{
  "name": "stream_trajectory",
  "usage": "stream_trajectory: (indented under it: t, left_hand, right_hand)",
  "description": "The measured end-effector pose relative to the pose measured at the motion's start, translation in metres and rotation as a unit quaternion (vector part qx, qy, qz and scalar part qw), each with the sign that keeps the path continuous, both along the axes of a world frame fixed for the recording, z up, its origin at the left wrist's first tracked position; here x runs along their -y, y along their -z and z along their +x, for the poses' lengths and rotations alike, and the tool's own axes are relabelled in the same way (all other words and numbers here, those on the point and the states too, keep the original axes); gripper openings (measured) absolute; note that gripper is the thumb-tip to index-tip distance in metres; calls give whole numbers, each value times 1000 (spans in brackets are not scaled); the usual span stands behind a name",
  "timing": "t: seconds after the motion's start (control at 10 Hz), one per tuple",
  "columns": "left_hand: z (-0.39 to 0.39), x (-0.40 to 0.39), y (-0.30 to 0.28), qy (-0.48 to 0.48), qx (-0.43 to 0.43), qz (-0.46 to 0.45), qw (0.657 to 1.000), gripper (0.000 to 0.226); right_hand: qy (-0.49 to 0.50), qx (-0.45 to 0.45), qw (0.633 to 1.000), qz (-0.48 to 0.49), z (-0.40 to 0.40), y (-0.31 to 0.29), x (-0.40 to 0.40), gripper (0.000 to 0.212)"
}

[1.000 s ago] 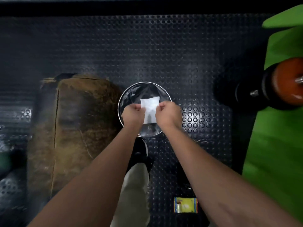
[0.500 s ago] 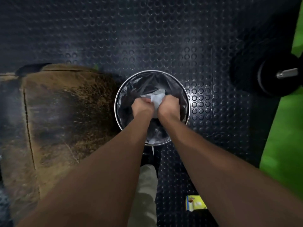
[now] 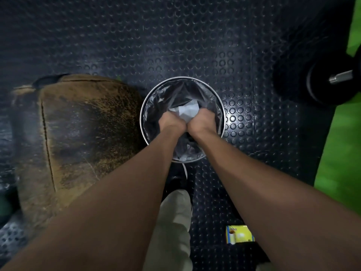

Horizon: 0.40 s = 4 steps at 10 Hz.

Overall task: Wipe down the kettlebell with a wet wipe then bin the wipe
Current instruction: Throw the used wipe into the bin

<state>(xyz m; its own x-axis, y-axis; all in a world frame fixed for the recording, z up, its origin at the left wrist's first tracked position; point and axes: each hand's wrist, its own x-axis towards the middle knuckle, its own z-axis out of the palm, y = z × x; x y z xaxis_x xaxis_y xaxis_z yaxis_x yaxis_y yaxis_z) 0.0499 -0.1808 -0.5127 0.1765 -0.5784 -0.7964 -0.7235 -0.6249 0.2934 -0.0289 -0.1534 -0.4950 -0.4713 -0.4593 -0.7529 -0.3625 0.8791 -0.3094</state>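
White wipe (image 3: pixel 187 112), now crumpled, sits between both hands inside the mouth of the bin (image 3: pixel 145 106); a second ago it was held flat and spread above the rim; half a second ago it was partly bunched. Left hand (image 3: pixel 172 122) and right hand (image 3: pixel 203 122) are pressed knuckle to knuckle, fingers curled down around the wipe; both have dropped lower into the black liner (image 3: pixel 156 112). Judgement: wiping appears finished and the binning step is at its final stage; only release remains. No kettlebell is identifiable in view. Camera has moved closer; the brown bag (image 3: pixel 82 130) and the yellow packet (image 3: pixel 239 234) on the floor keep their places beside the bin.
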Motion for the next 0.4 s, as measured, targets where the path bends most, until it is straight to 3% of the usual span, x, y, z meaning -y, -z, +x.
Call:
stream_trajectory:
  t: [0.2,0.4]
  left_hand:
    - [14,3,-103,166,-4,-7,986,28]
    - [5,11,-285,276,48,-101,955,31]
  right_hand:
    - [-34,27,999,-14,-18,-109,-7,25]
    - [-133,20,990,-38,-60,-285,7,25]
